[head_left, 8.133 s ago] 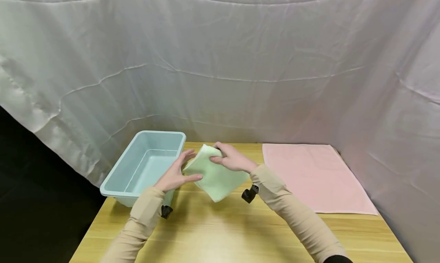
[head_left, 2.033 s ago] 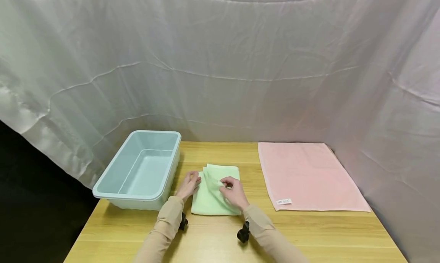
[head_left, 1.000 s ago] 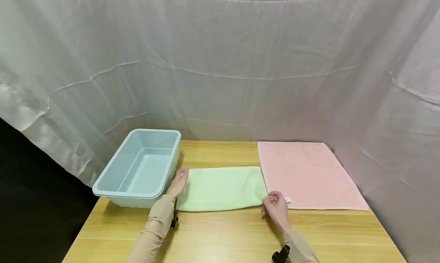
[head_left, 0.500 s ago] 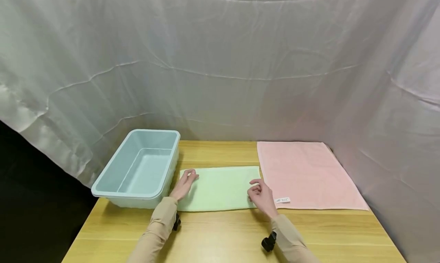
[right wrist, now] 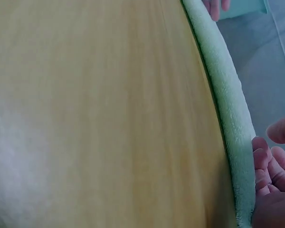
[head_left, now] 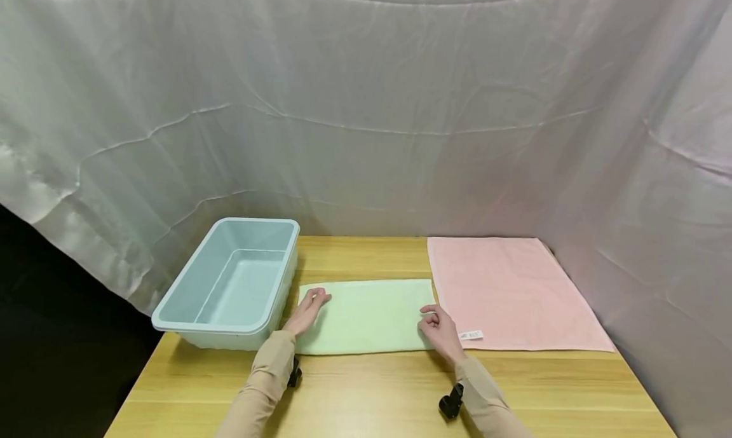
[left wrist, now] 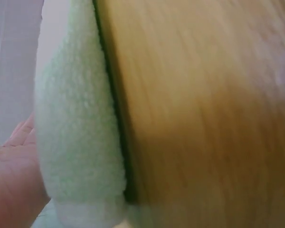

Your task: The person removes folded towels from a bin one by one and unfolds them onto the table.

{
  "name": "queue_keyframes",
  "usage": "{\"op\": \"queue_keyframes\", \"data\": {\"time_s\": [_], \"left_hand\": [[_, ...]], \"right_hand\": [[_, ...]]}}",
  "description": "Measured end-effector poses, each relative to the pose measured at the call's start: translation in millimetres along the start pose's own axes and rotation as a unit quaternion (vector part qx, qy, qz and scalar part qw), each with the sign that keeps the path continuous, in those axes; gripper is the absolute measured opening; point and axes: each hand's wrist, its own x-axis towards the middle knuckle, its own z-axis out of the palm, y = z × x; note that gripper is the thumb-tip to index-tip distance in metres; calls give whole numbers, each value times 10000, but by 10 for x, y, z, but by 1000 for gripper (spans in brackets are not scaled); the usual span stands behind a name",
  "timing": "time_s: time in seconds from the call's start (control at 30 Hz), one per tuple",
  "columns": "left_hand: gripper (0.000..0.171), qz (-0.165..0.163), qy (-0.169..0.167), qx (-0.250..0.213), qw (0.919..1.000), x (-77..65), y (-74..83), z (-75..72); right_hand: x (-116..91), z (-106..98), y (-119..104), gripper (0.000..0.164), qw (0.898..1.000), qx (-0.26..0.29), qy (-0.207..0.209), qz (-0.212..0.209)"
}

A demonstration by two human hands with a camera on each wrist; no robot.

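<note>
A light green towel [head_left: 372,317] lies flat on the table as a long folded rectangle. My left hand [head_left: 307,312] rests over its left end, fingers loosely extended across the cloth. At the right end, my right hand [head_left: 441,333] touches the cloth with bent fingers. In the right wrist view, the thumb [right wrist: 282,130] stands apart from those fingers, and no cloth shows between them. The thick front edge of the towel [left wrist: 80,109] fills the left part of the left wrist view, where the left fingertips are hidden.
A pale blue plastic basin [head_left: 274,307] stands left of the towel, with nothing seen inside. A pink towel [head_left: 515,292] with a white label [head_left: 471,335] lies spread at the right. The wooden table [head_left: 366,393] is bounded by a grey curtain [head_left: 366,171] behind.
The green towel was held up folded, then lay as a compact square, and was unfolded rightward into a rectangle. Both hands moved slightly inward over it; the last half second shows hardly any movement.
</note>
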Motion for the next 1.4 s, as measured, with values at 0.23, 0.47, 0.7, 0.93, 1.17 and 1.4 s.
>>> {"op": "queue_keyframes", "data": {"time_s": [0.23,0.47,0.7,0.93,1.17,1.4], "left_hand": [[54,67,-28,-52,10000,-5,14,3],[52,269,39,-79,9996,17,22,-25],[50,367,186,-193,9990,58,-9,-41],[48,330,170,-202,9991,87,-42,-59],[46,296,135,5,9995,87,-48,-56],[45,327,136,76,9993,70,-34,-48]], "right_hand": [[4,3,0,29,9996,224,37,148],[46,33,42,33,9982,590,80,-50],[101,112,-29,37,9963,819,-171,-194],[109,141,-40,39,9976,500,-483,58],[92,156,-52,39,9979,328,-547,129],[76,163,-43,39,9979,406,-501,47]]}}
